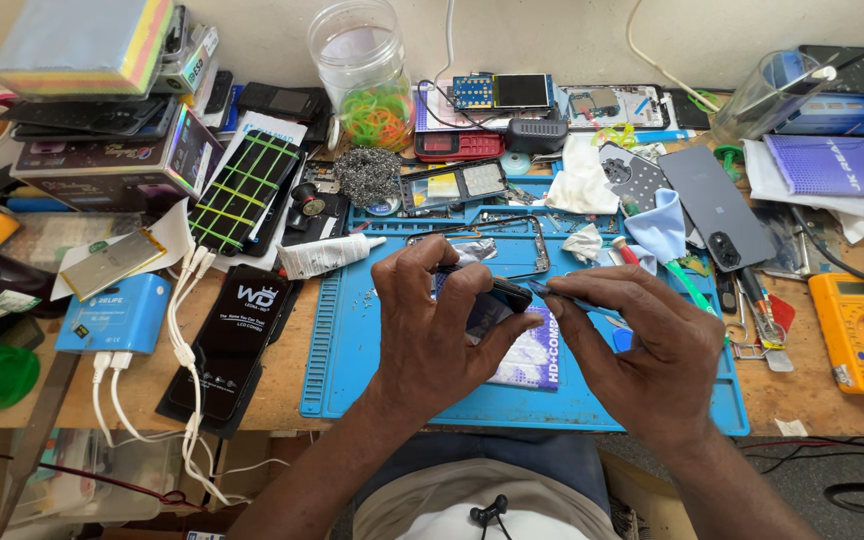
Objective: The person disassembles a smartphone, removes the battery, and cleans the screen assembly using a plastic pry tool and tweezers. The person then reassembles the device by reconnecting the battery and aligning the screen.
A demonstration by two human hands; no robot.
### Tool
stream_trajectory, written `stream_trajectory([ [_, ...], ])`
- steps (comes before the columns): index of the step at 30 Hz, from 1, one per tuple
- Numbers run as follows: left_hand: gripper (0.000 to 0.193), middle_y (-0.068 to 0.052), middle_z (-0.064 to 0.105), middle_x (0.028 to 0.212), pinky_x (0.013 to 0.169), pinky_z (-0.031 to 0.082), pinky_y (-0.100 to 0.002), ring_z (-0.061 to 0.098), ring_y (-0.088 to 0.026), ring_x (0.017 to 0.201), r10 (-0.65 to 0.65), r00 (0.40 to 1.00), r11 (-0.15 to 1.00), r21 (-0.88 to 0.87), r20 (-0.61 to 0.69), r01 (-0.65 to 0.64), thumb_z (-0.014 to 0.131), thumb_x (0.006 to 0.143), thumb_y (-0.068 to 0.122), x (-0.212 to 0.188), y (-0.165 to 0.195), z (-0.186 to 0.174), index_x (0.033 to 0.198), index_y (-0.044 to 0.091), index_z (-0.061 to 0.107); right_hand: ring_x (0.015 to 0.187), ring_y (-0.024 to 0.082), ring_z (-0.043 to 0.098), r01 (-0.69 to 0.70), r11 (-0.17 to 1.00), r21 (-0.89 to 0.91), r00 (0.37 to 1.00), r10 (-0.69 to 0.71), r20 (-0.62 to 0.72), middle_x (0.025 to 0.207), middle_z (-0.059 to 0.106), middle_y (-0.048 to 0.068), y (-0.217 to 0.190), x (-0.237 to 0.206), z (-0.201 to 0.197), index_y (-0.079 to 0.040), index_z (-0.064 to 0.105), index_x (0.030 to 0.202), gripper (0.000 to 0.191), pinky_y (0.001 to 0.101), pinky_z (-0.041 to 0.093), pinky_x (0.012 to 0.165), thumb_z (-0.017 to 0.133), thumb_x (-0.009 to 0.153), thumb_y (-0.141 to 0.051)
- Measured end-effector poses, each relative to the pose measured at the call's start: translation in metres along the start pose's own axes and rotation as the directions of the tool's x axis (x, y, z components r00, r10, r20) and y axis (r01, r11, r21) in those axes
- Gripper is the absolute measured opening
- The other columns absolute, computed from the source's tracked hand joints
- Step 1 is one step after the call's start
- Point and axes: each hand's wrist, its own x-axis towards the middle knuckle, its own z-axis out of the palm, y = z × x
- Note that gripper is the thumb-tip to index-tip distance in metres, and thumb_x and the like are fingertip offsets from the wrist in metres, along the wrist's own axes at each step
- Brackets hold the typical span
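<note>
Phone (492,300) being held just above the blue mat (352,370), left hand (442,330) clamping it tilted to steady the edge. Right hand (642,350) is pinching a thin tool (552,292), its tip touching that edge. Beyond, a bare frame (537,245) and glue tube (327,255) are lying near.

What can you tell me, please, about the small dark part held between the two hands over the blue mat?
The small dark part is a flat, glossy black piece, seemingly a phone component, mostly hidden by fingers. It is held tilted above the blue mat, clear of its surface. The left hand pinches its near and top edges, while the right hand presses a thin blue-handled tool against its right end. Its exact material cannot be told.
</note>
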Motion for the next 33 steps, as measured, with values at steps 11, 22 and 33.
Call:
stream_trajectory([
  [11,0.055,-0.016,0.044,0.123,0.099,0.034,-0.05,0.041,-0.032,0.114,-0.024,1.0,0.999,-0.027,-0.011,0.024,0.086,0.089,0.043,0.0,0.0014,0.0026,0.12,0.013,0.053,0.089,0.017,0.076,0.039,0.999,-0.023,0.999,-0.038,0.025,0.1,0.076,0.011,-0.0027,-0.0016,0.0042,-0.003,0.072,0.109,0.024,0.0268,0.059,0.073,0.081,0.087,0.0],
  [22,0.055,-0.016,0.042,0.123,0.098,0.034,-0.051,0.04,-0.032,0.112,-0.04,0.999,0.999,-0.035,0.005,0.04,0.086,0.089,0.043,0.0005,0.0027,0.0017,0.12,0.014,0.052,0.087,0.017,0.076,0.065,0.993,-0.096,0.998,-0.063,0.017,0.099,0.075,0.01,-0.0062,-0.0068,0.0059,-0.005,0.073,0.112,0.028,0.0281,0.06,0.073,0.081,0.086,0.002],
  [33,0.054,-0.015,0.042,0.123,0.098,0.034,-0.05,0.04,-0.031,0.112,-0.042,0.999,0.999,-0.035,-0.001,0.042,0.087,0.089,0.043,0.0006,0.0043,0.0011,0.119,0.015,0.053,0.087,0.016,0.076,0.045,0.993,-0.105,0.998,-0.041,0.04,0.099,0.076,0.009,-0.0079,-0.0047,0.0051,-0.005,0.073,0.11,0.026,0.0272,0.059,0.072,0.081,0.086,0.0],
])
